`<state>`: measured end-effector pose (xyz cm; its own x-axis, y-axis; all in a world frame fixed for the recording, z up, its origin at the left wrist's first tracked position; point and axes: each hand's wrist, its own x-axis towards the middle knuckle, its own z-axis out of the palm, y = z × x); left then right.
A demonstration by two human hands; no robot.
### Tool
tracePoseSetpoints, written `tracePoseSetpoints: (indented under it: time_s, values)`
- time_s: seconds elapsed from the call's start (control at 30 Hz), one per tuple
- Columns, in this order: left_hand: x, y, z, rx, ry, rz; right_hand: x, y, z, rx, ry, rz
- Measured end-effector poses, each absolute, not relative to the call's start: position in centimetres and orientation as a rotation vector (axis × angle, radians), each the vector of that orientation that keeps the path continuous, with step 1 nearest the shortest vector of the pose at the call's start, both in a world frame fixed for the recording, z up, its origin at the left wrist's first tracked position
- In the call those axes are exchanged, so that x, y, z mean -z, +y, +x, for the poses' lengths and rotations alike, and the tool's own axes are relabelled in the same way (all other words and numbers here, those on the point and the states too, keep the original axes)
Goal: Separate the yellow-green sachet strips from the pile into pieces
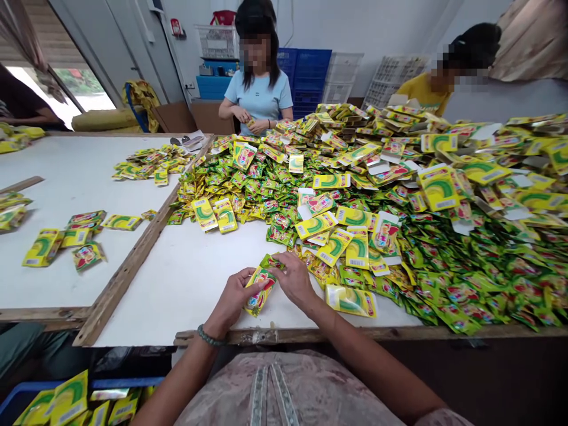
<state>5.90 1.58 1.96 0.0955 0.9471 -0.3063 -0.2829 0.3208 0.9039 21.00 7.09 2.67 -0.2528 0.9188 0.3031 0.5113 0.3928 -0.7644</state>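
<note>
While scanning from the left, note yellow boxes (71, 397) inside the blue tub (128, 382) below the near table edge, then a white crate (217, 42) at the back, contents indistinct. With the left hand (228, 303), nearly closed around the yellow-green packet (256, 300) over the white tabletop (186, 284), press lightly, thumb flat, to avoid creasing. With the right hand (293, 279), also nearly closed, fingertips pinching the packet's green upper end, guide gently and keep straight. Further right, see blue crates (313, 68), contents hidden, and open-flapped cartons (385, 234) lying among green sachets (461, 296).
</note>
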Motion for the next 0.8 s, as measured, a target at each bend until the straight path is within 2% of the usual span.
tracePoseSetpoints:
  time_s: [0.2, 0.37, 0.8]
  values:
    - [-1.9, 1.2, 5.4, -1.056, 1.129, 0.719, -3.9, 6.6, 22.1, -1.0, -1.863, -1.153]
    - [-2.9, 1.3, 5.4, -1.088, 1.115, 0.78, -5.2, 6.5, 22.5, -0.86, -1.901, -1.17]
    - [-2.9, 1.1, 3.8, -1.04, 1.197, 0.778, -4.6, 4.7, 19.3, -1.087, -1.993, -1.026]
